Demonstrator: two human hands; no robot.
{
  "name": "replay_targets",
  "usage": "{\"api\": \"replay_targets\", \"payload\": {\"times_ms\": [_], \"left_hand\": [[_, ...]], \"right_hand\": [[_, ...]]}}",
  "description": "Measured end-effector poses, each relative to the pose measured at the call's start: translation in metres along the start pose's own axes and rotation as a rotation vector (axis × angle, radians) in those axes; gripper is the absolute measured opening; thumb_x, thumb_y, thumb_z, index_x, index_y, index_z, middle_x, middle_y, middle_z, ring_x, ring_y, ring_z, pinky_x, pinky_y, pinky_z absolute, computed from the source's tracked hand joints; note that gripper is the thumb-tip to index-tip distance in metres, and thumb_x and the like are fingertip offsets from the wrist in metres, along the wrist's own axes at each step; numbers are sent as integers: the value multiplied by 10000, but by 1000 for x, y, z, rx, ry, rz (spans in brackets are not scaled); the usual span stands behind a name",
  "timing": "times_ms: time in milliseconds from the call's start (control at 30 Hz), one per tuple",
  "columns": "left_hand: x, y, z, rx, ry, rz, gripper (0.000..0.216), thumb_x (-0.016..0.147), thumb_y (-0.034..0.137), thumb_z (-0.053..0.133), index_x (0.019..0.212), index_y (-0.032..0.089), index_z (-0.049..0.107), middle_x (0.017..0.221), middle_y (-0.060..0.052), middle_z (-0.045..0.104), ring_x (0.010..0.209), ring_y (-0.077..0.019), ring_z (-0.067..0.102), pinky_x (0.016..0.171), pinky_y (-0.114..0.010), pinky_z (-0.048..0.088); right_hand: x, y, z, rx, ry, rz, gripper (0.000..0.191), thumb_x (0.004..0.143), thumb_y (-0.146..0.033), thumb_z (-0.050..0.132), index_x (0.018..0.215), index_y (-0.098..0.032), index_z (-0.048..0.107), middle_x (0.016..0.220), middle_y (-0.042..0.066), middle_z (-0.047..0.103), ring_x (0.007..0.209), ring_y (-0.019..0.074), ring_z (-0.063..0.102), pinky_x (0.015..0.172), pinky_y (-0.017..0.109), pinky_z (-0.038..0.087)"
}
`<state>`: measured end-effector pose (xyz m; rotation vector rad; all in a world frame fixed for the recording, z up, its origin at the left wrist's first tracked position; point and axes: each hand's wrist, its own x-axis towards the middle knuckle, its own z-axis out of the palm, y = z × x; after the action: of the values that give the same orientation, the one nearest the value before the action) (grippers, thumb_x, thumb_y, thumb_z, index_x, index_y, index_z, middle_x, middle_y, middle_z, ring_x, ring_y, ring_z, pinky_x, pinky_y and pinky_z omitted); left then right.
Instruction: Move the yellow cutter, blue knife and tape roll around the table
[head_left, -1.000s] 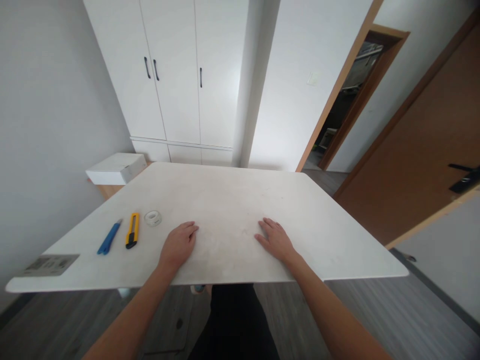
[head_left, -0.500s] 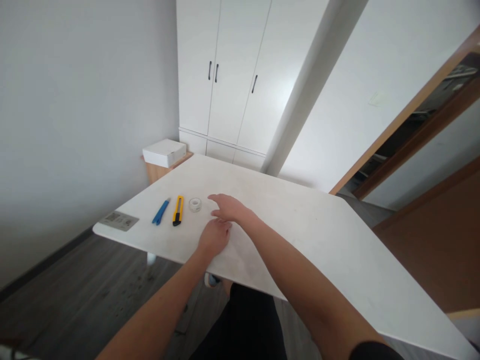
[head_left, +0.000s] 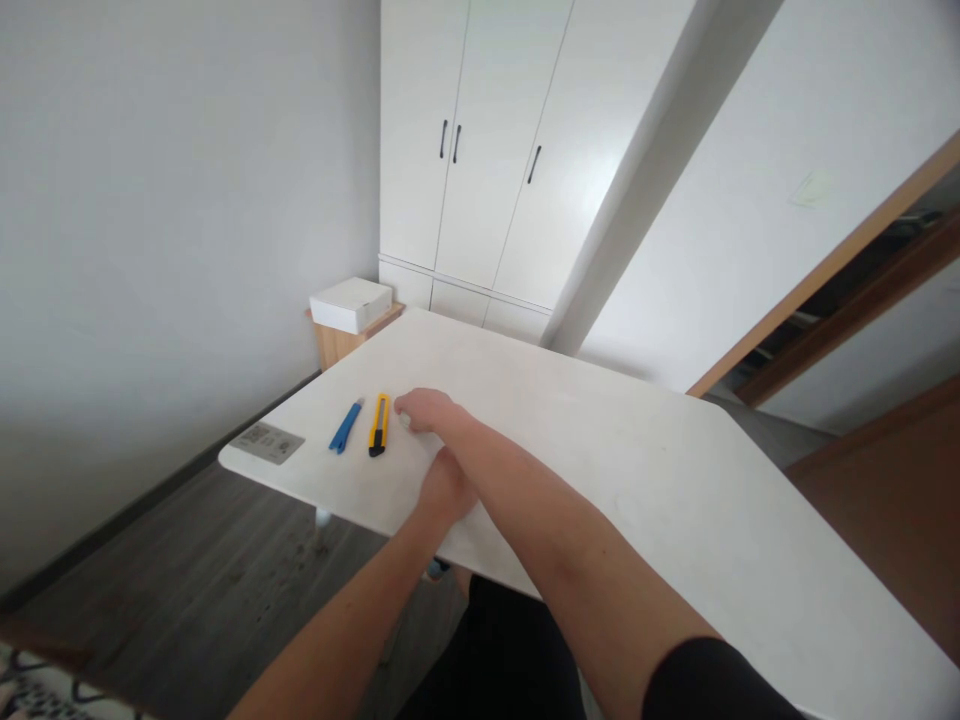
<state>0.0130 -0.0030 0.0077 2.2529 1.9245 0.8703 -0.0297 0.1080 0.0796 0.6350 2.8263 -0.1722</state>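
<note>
My right hand (head_left: 426,408) reaches left across the white table and has its fingers closed round a small roll of clear tape (head_left: 404,419), most of which they cover. Below the right forearm, my left hand (head_left: 448,487) rests near the table's front edge; its fingers are hidden behind that forearm. Just left of the tape lies a yellow box cutter (head_left: 379,425) with a black end. Farther left is a slim blue tool (head_left: 346,427) with a forked lower end and a greyish tip.
The white table (head_left: 600,470) has a grey printed label (head_left: 268,443) on its left corner. Behind it, a white box (head_left: 351,305) sits on a wooden stand. A white cupboard (head_left: 480,150) stands at the back, and a wood-framed opening is at right.
My right hand has moved left and closed over the roll of tape. The left hand has slid under the right forearm. The view has shifted a little to the left.
</note>
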Motion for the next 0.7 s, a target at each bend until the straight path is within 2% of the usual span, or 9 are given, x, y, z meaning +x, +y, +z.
{"api": "replay_targets", "payload": {"times_ms": [100, 167, 267, 333, 467, 567, 700], "left_hand": [[0, -3, 2, 1, -27, 17, 310, 881, 147, 436, 1049, 129, 696, 1105, -161, 726, 1062, -309, 658, 1005, -478, 477], [1, -3, 2, 3, -31, 26, 303, 876, 140, 451, 1024, 148, 716, 1147, -151, 716, 1105, -282, 642, 1021, -458, 471], [1, -2, 0, 8, -32, 21, 319, 878, 139, 475, 1059, 188, 733, 1271, -120, 675, 1207, -244, 594, 1076, -426, 439], [1, -1, -1, 13, -35, 16, 330, 882, 142, 476, 1066, 207, 742, 1267, -108, 680, 1206, -235, 597, 1081, -419, 438], [2, -2, 1, 35, -31, 18, 347, 903, 173, 448, 1074, 206, 747, 1251, -112, 689, 1193, -246, 612, 1073, -429, 454], [2, -5, 4, 48, -22, 26, 360, 908, 191, 436, 1091, 201, 746, 1250, -113, 691, 1191, -249, 617, 1075, -433, 460], [1, -7, 5, 51, -14, 31, 368, 898, 200, 438, 1100, 210, 746, 1256, -94, 693, 1186, -235, 624, 1085, -420, 459]], "right_hand": [[-20, 16, 0, -3, 27, 99, 510, 806, -258, 712, 1303, -262, 598, 1337, 78, 615, 1158, 267, 607, 859, 345, 521], [-50, 37, 1, 8, 81, 193, 504, 807, -272, 696, 1302, -285, 600, 1309, 63, 635, 1112, 248, 631, 839, 327, 518], [-116, 79, 5, 9, 120, 385, 485, 792, -301, 696, 1272, -287, 627, 1236, 58, 675, 1072, 252, 649, 823, 325, 508], [-166, 105, 9, 23, 100, 528, 455, 793, -322, 701, 1244, -287, 649, 1184, 52, 698, 1055, 257, 655, 821, 327, 499], [-242, 130, 21, 101, 16, 690, 417, 808, -332, 701, 1221, -297, 661, 1092, 44, 721, 1001, 253, 669, 778, 318, 487], [-264, 128, 30, 84, 29, 692, 430, 814, -322, 690, 1241, -300, 647, 1153, 65, 697, 1022, 262, 659, 765, 321, 481], [-265, 122, 42, 63, 55, 690, 446, 818, -328, 671, 1261, -308, 626, 1208, 81, 665, 1045, 270, 652, 751, 318, 483]]}}
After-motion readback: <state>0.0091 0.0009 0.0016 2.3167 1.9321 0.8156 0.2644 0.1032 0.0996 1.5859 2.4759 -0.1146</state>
